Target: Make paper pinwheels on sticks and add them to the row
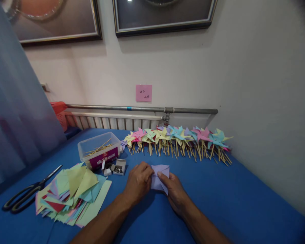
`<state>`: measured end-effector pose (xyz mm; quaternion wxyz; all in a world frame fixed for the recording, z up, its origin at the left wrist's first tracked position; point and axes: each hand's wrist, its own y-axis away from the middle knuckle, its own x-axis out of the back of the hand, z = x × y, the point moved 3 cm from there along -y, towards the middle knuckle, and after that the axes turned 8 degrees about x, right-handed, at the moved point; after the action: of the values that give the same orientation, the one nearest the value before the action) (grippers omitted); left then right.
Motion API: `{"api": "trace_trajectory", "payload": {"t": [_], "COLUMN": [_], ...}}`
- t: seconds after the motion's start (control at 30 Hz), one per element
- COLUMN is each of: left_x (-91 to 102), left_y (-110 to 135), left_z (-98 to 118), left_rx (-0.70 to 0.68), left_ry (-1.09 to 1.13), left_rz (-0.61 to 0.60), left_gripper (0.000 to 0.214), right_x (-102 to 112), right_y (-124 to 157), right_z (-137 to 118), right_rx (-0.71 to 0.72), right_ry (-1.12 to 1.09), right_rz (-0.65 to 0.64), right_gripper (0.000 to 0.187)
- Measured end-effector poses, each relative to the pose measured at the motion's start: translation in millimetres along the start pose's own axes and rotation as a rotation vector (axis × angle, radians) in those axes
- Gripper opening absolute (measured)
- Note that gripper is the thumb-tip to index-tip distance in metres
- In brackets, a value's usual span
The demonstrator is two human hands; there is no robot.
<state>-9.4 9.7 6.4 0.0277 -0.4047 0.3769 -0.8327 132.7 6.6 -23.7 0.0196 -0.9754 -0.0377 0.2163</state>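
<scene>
A lilac paper square (160, 173), partly folded, lies on the blue table (218, 189) right in front of me. My left hand (138, 183) pinches its left edge with curled fingers. My right hand (175, 192) presses on its right side, fingers closed over a folded corner. Both hands touch the paper at once.
A heap of coloured paper squares (71, 195) lies to the left, with black scissors (27, 194) beyond it. A clear plastic box of wooden sticks (99, 149) and small open boxes of pins (116, 167) stand behind. A row of finished paper pinwheels (178, 139) lines the wall.
</scene>
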Motion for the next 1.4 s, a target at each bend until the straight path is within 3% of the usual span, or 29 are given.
{"api": "trace_trajectory", "payload": {"t": [0.2,0.33,0.43,0.57,0.7,0.8,1.17,1.4], "left_x": [1.1,6.9,12.1,8.9,-5.7,-12.0,-18.7,-19.6], "left_y": [0.9,-1.0,-6.3,-10.5,-8.7,-6.6,-3.2,-2.4], "left_z": [4.7,9.8,4.1,-16.1,-20.8,-17.3,-21.5,-17.5], "left_rx": [-0.046,-0.002,0.21,0.663,0.893,0.937,0.928,1.031], "left_ry": [-0.12,0.022,0.254,0.529,0.873,0.952,0.903,1.003], "left_rz": [-0.027,-0.084,-0.068,-0.044,-0.23,-0.3,-0.279,-0.233], "left_gripper": [0.024,0.02,0.015,0.016,0.027,0.029,0.024,0.026], "right_x": [9.2,17.8,21.7,19.2,16.5,15.5,6.5,2.2], "right_y": [-5.6,-10.2,-11.2,-9.4,-8.1,-8.2,-5.2,-1.5], "right_z": [9.2,10.3,4.0,-5.3,-6.6,-5.5,-6.9,-9.5], "right_rx": [0.027,0.085,0.128,0.167,0.191,0.199,0.153,0.127], "right_ry": [0.075,0.177,0.26,0.344,0.413,0.436,0.402,0.391], "right_rz": [0.058,0.106,0.14,0.108,0.08,0.065,0.038,0.01], "right_gripper": [0.047,0.043,0.041,0.04,0.041,0.04,0.032,0.032]}}
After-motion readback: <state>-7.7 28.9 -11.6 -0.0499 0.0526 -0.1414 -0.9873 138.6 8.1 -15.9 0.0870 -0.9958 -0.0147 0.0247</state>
